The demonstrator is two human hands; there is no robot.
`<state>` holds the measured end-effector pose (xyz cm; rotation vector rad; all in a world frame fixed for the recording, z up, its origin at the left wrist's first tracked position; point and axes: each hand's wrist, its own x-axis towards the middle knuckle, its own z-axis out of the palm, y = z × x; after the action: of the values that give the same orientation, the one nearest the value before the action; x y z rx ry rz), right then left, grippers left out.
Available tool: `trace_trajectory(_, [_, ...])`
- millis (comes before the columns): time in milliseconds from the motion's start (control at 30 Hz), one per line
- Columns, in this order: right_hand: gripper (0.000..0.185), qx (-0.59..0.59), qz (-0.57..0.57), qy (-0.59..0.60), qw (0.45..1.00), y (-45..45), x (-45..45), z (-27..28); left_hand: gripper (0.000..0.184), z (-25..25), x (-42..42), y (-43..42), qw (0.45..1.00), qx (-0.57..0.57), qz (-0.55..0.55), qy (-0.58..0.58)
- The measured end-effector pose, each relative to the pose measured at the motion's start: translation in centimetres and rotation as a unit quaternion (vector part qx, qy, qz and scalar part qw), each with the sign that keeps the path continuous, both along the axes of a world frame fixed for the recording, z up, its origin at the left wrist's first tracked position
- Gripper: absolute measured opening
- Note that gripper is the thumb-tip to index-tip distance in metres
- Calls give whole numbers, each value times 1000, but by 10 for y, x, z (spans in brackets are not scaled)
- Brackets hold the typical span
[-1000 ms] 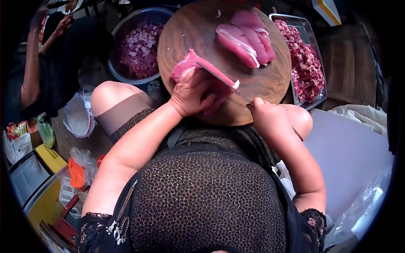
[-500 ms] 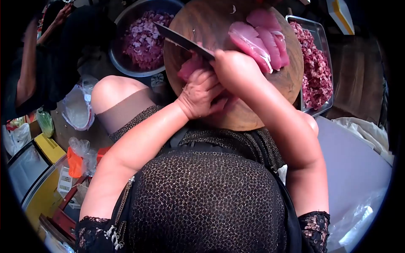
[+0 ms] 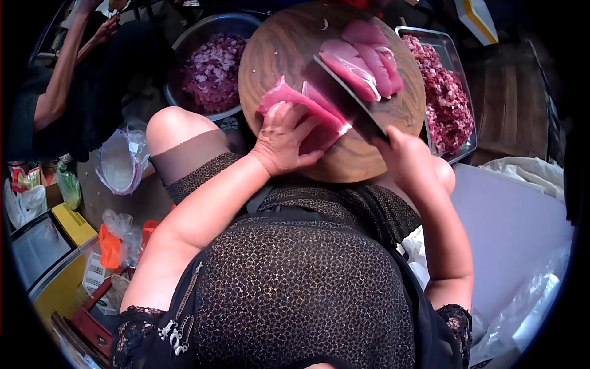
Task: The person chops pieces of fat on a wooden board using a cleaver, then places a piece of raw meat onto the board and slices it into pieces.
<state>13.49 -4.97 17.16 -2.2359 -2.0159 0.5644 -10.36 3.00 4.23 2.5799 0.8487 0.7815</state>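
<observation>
On the round wooden chopping board (image 3: 276, 55) lies a thick piece of raw pink meat (image 3: 316, 109). My left hand (image 3: 279, 138) holds it down, fingers over its top and thumb along the near edge. My right hand (image 3: 404, 158) is closed round the handle of a broad dark cleaver (image 3: 350, 101); the handle is mostly hidden in the fist. The blade slants up and left, just right of the held meat. Several pink meat slices (image 3: 373, 64) overlap at the board's far right, beyond the blade.
Left of the board stands a metal bowl (image 3: 174, 58) of chopped meat; at its right, a metal tray (image 3: 470, 138) of minced meat. Another person's arm (image 3: 58, 92) shows at upper left. A pale flat surface (image 3: 504, 215) lies at right, plastic bags (image 3: 123, 160) at left.
My right hand has moved right and toward me with the cleaver, away from my left hand. The blade has swung clear of the held meat, which now shows more. My left hand stays on it.
</observation>
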Motion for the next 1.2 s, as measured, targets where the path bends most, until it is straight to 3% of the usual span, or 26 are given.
trace_trajectory(167, [23,-51,43,-59,996,-40,7,-17,66,-10,1,1,999,33,-21,-2])
trace_trajectory(233, [19,-38,58,-27,997,-31,7,-18,66,-16,3,5,1000,27,-13,-9])
trace_trajectory(300, [16,-114,31,-56,991,-15,0,-17,65,-18,0,3,999,29,-24,-5])
trace_trajectory(400, [10,-29,75,-2,997,17,-9,-47,63,-19,-1,3,999,28,-28,1])
trace_trajectory(633, [17,24,117,26,992,101,-40,-66,65,-4,2,0,998,42,-34,35])
trace_trajectory(667, [31,-24,166,-6,986,102,-31,-64,67,-2,1,-4,998,36,-23,55])
trace_trajectory(700, [30,-81,172,-29,981,99,-24,-49,68,1,2,-4,997,34,-9,72])
trace_trajectory(833, [18,-55,142,-68,986,41,19,-27,84,13,3,-17,993,10,-1,116])
trace_trajectory(1033, [25,-47,62,-22,997,-26,15,-40,94,11,10,-27,982,54,-1,181])
trace_trajectory(1167, [25,-57,22,11,998,-45,20,-34,87,17,6,-22,971,68,-6,227])
trace_trajectory(1200, [25,-60,21,14,998,-50,19,-33,74,19,7,-22,974,64,-4,219])
